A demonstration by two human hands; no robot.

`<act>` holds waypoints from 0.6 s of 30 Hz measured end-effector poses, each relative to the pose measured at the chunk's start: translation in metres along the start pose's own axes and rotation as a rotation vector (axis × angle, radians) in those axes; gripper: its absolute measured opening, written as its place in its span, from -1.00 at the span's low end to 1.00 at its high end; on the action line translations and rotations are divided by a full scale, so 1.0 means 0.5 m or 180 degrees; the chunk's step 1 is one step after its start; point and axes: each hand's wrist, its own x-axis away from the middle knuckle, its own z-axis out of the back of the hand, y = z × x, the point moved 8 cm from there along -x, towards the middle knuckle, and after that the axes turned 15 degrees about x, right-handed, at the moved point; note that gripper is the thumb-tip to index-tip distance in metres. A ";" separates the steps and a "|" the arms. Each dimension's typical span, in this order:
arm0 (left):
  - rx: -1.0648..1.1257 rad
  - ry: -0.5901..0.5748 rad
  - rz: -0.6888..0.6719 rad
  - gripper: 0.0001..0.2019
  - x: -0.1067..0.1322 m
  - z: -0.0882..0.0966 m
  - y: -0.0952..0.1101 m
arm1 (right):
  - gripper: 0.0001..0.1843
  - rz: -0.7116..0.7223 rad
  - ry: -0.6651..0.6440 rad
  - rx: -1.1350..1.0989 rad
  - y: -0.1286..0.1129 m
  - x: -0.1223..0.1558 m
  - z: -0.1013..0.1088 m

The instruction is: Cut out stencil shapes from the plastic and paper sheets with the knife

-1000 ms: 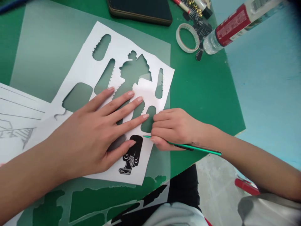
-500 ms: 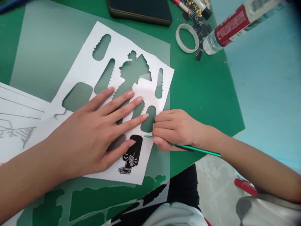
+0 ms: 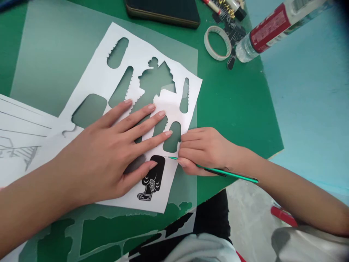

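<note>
My left hand [image 3: 109, 156] lies spread and flat on a white paper sheet [image 3: 92, 78] with several cut-out openings, its thumb touching a black printed leg-and-boot figure [image 3: 154, 174]. Closed around a slim green craft knife [image 3: 234, 175], my right hand [image 3: 200, 151] rests at the sheet's right edge. The tool's thin tip points left, close to the top right of the black figure. Beneath the paper lies a translucent plastic sheet [image 3: 49, 54]. My left palm hides part of the sheet.
On the green table [image 3: 240, 105] are a tape roll [image 3: 217, 43], a dark flat case [image 3: 163, 12], and a bottle with a red label [image 3: 269, 27]. Small black cut pieces [image 3: 235, 33] lie beside the bottle. A drawn sheet [image 3: 21, 123] is at left, and cut plastic scraps [image 3: 125, 240] at the front edge.
My right hand and the craft knife have shifted very slightly right, away from the black figure. My left hand stays spread in the same place on the paper.
</note>
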 end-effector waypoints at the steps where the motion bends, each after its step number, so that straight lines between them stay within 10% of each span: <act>1: 0.0010 -0.0013 0.0024 -0.39 0.000 0.000 0.000 | -0.48 -0.0010 0.0001 0.0004 0.000 0.001 0.000; 18: 0.0025 0.0064 0.0000 -0.41 -0.001 0.001 0.000 | -0.50 -0.0242 0.0159 0.0068 -0.013 0.013 -0.001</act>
